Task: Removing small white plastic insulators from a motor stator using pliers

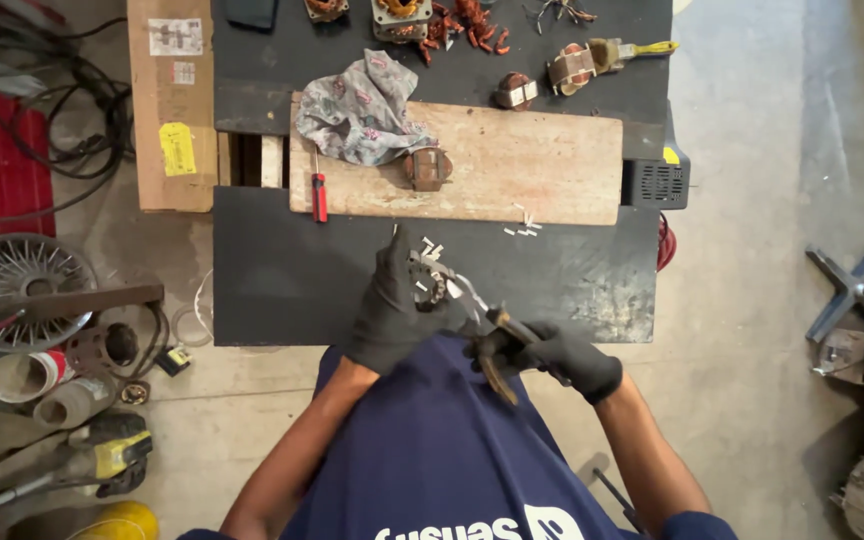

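My left hand [394, 300], in a black glove, grips a small metal motor stator [430, 283] over the near edge of the black worktable [282, 270]. A black glove also covers my right hand [552, 358], which holds pliers [487, 335] with brown handles. The pliers' jaws reach into the stator. Small white scraps [524, 228] lie on the table just beyond the stator.
A worn wooden board [512, 160] lies across the table with a patterned rag [360, 108], a red-handled screwdriver [319, 195] and a rusty stator [426, 168]. More stators and copper wire sit at the far edge. A cardboard box stands left; clutter and metal parts cover the floor on both sides.
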